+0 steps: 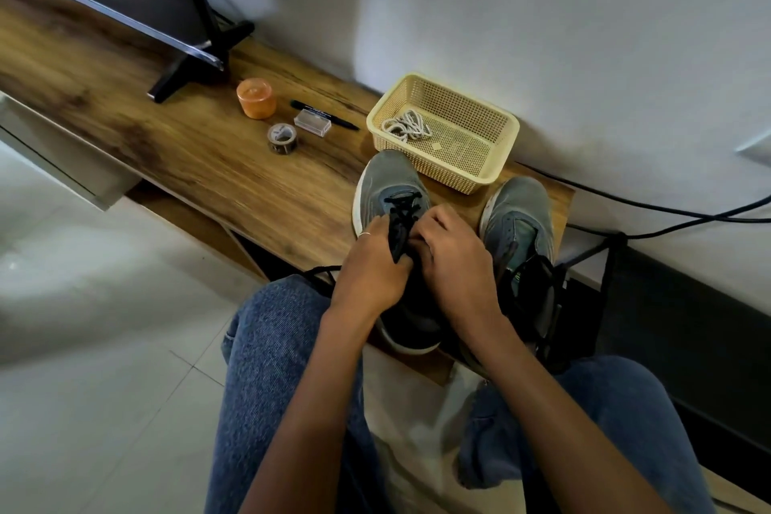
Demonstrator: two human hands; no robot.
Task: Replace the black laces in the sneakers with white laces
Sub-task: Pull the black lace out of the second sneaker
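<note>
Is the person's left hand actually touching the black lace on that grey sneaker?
Touching. The head view shows the left hand with fingers curled round the black lace of the left grey sneaker, pinching it just above the tongue.

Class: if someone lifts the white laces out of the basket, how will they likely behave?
The white laces lie in a loose tangle, so they are probably floppy and will dangle. They look thin, likely very light. Tangled loops may snag each other, or drag along the perforated basket.

Dim, soft shadows, blurred, warped edges
</note>
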